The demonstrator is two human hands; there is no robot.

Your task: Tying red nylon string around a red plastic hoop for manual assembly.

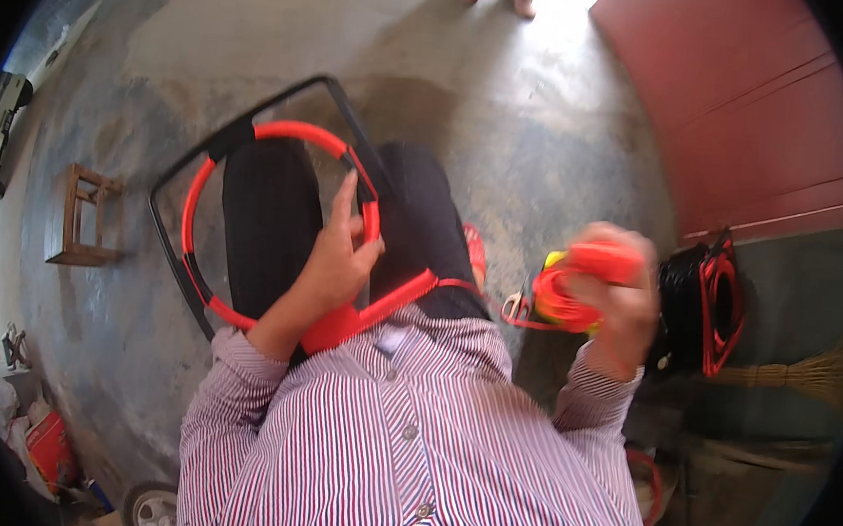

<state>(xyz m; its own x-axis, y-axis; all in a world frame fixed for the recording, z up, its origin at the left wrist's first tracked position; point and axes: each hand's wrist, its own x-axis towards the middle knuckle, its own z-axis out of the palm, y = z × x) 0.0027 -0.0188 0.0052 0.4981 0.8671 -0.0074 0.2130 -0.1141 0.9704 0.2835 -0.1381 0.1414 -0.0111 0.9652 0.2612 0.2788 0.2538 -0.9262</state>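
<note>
Across my lap lies a black angular frame point(271, 106) with a ring point(294, 131) inside it, mostly wrapped in red cord; bare black sections show between the wraps. My left hand point(336, 252) grips the ring's right side, with its index finger stretched along it. Below, a straight bar point(395, 295) is closely wound in the same red cord. From the bar's end a single strand runs right toward a loose bundle of red-orange cord point(566, 298). My right hand point(625, 292), blurred, is closed around this bundle, off to the right of my lap.
Scissors-like handles point(512, 307) and something yellow point(552, 260) show beside the bundle. At right are a black-and-red stack point(717, 303), a straw broom point(795, 372) and a red panel point(745, 110). A wooden stool point(85, 230) stands left; another person's feet point(520, 3) are ahead.
</note>
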